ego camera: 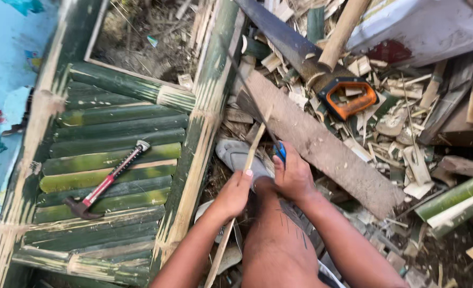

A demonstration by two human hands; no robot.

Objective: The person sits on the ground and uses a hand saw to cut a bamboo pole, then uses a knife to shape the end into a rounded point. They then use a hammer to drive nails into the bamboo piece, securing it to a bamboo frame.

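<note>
- My left hand (232,193) was closed around a thin bamboo strip (247,170), which ran up from the bottom of the view past my knee (271,234).
- My right hand (294,176) was wrapped tight around the blue handle of a knife (280,152), its dark blade slanting up and left, close beside the strip's upper end.
- Both hands sat just above my grey sandal (235,154).
- To my left lay a green bamboo frame (113,160) with a red-handled claw hammer (105,184) resting on its slats.
- Above my hands a weathered plank (322,146) crossed the shavings, and a hand saw with an orange grip (348,96) lay beyond it.
</note>
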